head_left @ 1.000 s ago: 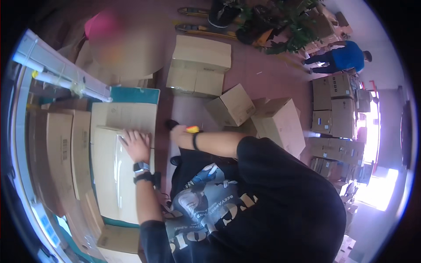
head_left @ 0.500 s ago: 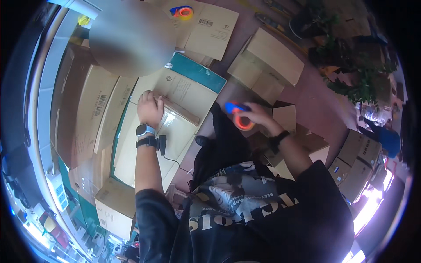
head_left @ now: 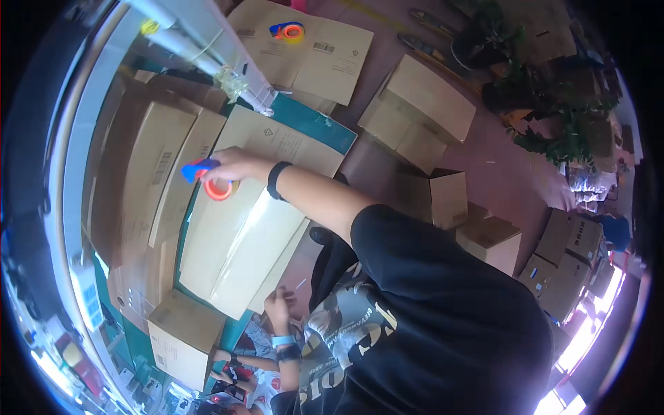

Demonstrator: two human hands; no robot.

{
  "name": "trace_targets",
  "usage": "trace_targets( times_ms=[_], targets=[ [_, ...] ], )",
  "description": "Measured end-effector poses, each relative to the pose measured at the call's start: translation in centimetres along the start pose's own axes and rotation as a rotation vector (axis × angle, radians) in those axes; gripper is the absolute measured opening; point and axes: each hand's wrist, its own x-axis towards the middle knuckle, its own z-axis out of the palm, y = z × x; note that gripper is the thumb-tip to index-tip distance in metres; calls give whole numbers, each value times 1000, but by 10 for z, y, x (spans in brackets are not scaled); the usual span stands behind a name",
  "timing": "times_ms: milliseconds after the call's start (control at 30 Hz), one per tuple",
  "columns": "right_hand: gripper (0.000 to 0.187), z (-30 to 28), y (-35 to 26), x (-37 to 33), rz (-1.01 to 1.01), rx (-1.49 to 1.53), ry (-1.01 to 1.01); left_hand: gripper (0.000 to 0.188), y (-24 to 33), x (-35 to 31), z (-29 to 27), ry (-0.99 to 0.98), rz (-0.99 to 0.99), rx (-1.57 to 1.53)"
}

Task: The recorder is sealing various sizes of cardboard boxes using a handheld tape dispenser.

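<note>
My right hand [head_left: 234,164] reaches out over a flat brown cardboard box [head_left: 228,256] on a green table and grips a blue and orange tape dispenser [head_left: 209,181] at the box's far left part. A shiny strip of clear tape [head_left: 257,220] runs along the box's middle seam toward me. A black band sits on my right wrist. My left hand [head_left: 279,306] is low, at the box's near corner, with a watch on its wrist; its fingers are partly hidden.
A second tape dispenser [head_left: 287,31] lies on flat cardboard at the top. Flat cartons [head_left: 138,173] are stacked on the left, and a small closed box [head_left: 181,337] stands on the table's near end. Open boxes [head_left: 422,104] [head_left: 449,199] and plants [head_left: 553,135] stand on the floor.
My right hand has carried the tape dispenser from beside my body across to the box's far left part. My left hand has left the box top and dropped to its near corner.
</note>
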Motion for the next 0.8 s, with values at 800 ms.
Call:
trace_targets(
  times_ms=[800],
  targets=[
    [62,-58,35,-284,358,607,37,94,183,83,73,894,926,653]
  ],
)
